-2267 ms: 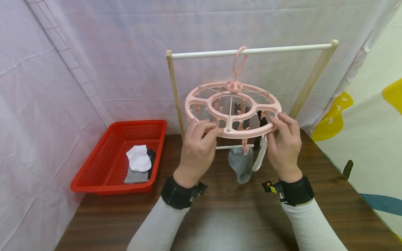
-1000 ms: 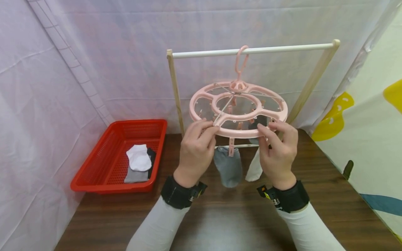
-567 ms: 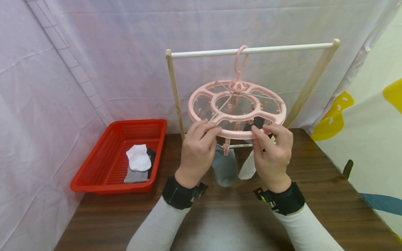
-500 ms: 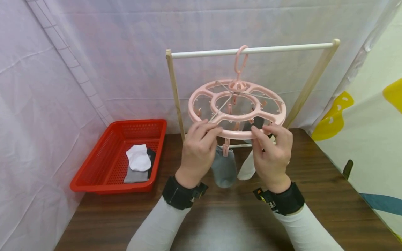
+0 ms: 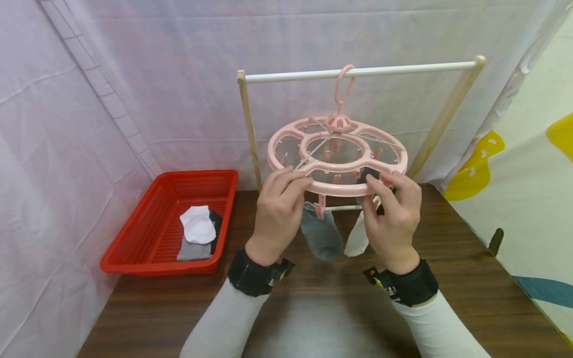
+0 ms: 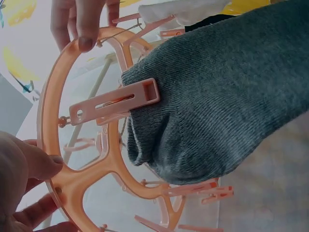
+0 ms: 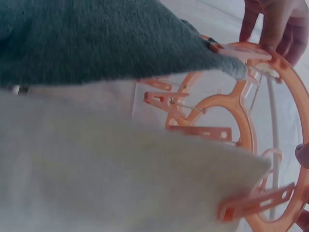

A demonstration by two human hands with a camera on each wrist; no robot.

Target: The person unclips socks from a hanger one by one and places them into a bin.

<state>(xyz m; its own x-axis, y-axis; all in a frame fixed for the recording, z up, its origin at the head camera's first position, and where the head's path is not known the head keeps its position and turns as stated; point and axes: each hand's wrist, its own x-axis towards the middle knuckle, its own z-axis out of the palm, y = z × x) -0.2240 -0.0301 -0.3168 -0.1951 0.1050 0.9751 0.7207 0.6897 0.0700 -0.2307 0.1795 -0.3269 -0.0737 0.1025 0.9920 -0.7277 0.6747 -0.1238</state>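
Note:
A round pink clip hanger (image 5: 337, 189) hangs by its hook from a white rod. My left hand (image 5: 281, 209) pinches the front left of its outer ring between thumb and fingers. At the front right, my right hand (image 5: 394, 219) pinches the same ring. Between the hands a grey sock (image 5: 321, 236) dangles from a pink clothespin (image 6: 116, 102), seen closely in the left wrist view. Beside my right hand hangs a white sock (image 5: 357, 237), held by another clothespin (image 7: 256, 202) in the right wrist view. A dark sock (image 5: 368, 175) shows partly behind the ring.
The rack's white rod (image 5: 412, 69) spans two wooden posts. To the left, a red basket (image 5: 167, 268) holds a white sock (image 5: 197, 224) on top of grey and black cloth pieces. All stand on a brown wooden table (image 5: 309, 308), with white curtains behind.
The hanger has turned, bringing the grey sock and white sock leftward along the front. My right hand moved left with the ring, then slightly back right; my left hand stayed nearly in place.

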